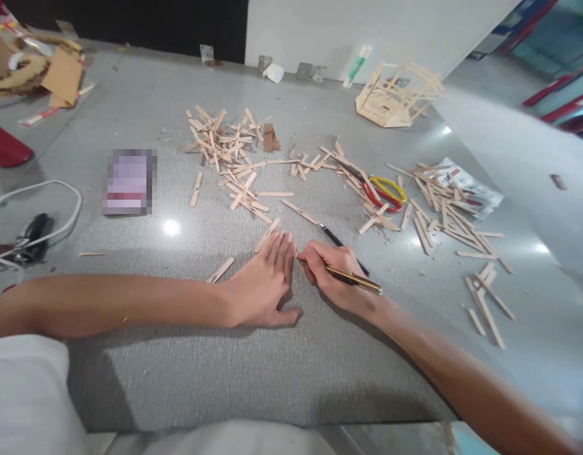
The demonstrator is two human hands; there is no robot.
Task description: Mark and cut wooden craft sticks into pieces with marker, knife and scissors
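My left hand (270, 278) lies flat on the grey table, its fingers stretched forward and close together. A wooden craft stick (267, 235) sticks out past its fingertips, and another stick (221, 270) lies by the wrist. My right hand (332, 272) is closed around a slim black-and-gold pen-shaped tool (353, 279), held like a pen. The tool's tip is down beside my left fingers; what it touches there is hidden. Just behind the right hand rests a black-handled craft knife (333, 236), its metal end touching a craft stick (298, 210).
Piles of craft sticks (220, 142) spread across the middle and right. Red-and-yellow scissors (384, 193) lie among them. A stick-built frame (398, 101) and a glue tube (358, 66) are at the back. On the left are a blurred purple packet (128, 183) and a white cable (59, 183).
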